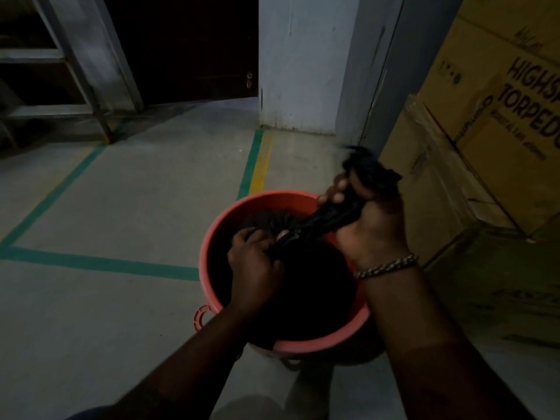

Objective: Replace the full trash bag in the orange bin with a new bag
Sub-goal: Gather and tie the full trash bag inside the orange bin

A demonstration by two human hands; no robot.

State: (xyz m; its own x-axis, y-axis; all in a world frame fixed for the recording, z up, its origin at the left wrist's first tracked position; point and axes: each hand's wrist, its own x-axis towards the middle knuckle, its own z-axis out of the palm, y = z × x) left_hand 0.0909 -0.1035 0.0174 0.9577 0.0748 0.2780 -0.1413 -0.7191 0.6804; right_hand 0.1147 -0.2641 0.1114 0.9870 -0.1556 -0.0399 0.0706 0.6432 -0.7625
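A dim concrete floor (121, 207) marked with green tape lines (100, 263) runs to a white pillar (303, 71), with stacked cardboard boxes (485, 147) close on the right. The orange bin (257, 201) stands just beside those boxes. The full black trash bag (303, 292) sits inside it, its top gathered into a twisted neck (318, 222) that slants up to the right.

The left hand (254, 262) is curled tight round the neck low down, at the bag's body. The right hand (372, 219), with a chain bracelet (386, 264) at the wrist, is clamped on the upper end, where the loose tail (369, 169) sticks out (blurred).

This looks like closing the bag before lifting it. The low grip should probably stay firm while the upper hand twists and knots, so nothing spills.
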